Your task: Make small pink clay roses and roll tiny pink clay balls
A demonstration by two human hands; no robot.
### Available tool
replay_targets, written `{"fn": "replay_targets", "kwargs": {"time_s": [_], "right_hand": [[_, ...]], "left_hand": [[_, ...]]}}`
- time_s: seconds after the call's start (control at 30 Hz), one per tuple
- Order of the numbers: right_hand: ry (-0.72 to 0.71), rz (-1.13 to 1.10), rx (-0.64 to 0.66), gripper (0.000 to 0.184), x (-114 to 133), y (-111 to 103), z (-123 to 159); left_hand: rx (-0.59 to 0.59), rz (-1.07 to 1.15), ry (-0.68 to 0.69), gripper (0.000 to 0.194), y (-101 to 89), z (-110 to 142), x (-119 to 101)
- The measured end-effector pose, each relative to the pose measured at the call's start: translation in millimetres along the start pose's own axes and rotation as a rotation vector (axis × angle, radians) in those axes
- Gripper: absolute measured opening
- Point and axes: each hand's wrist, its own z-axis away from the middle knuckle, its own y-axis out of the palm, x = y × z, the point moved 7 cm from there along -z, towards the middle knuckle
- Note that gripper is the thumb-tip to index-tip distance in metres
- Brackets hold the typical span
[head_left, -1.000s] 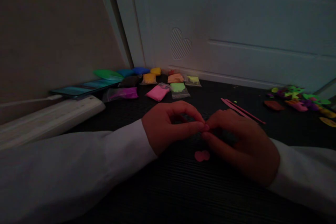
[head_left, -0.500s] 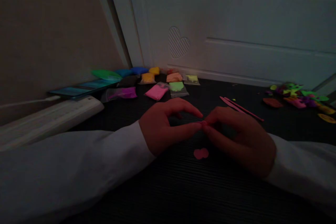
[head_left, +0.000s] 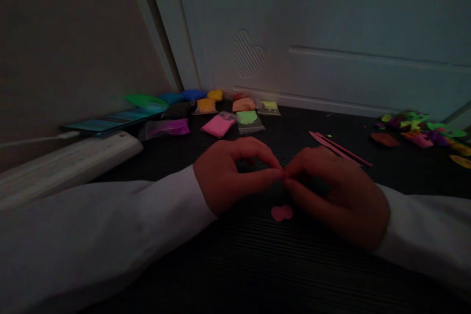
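Between my fingertips is a small piece of pink clay (head_left: 285,175), mostly hidden by the fingers. My left hand (head_left: 237,169) pinches it from the left with thumb and forefinger. From the other side my right hand (head_left: 338,194) has its thumb and forefinger closed on the same bit, so the two hands meet there. Just below them, flat pink clay discs (head_left: 281,213) lie overlapping on the dark table (head_left: 235,265). Beyond my right hand rest a pink flat modelling tool (head_left: 331,146) and a thin pink stick (head_left: 348,151).
Bags of coloured clay, among them a pink one (head_left: 219,125), a green one (head_left: 248,120) and a purple one (head_left: 167,128), lie at the back left. A phone (head_left: 106,122) and a white power strip (head_left: 69,162) are at left. Colourful clay shapes (head_left: 423,130) are piled at right.
My left forefinger has come down onto its thumb, closing on the pink clay. My right hand stays pinched in about the same place. The view has shifted slightly.
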Motion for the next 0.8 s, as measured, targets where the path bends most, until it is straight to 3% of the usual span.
{"fn": "replay_targets", "kwargs": {"time_s": [0.3, 0.53, 0.8], "right_hand": [[0.076, -0.067, 0.021, 0.007, -7.9, 1.1, -1.7], [0.108, -0.124, 0.057, 0.008, -9.5, 3.4, -1.0], [0.129, -0.148, 0.075, 0.01, -6.6, 5.0, -0.8]], "left_hand": [[0.023, 0.06, -0.109, 0.008, -0.6, -1.2, 7.4], [0.002, -0.021, 0.005, 0.008, 0.2, 1.0, -1.1], [-0.025, -0.06, -0.014, 0.008, -2.7, 0.5, -1.6]]}}
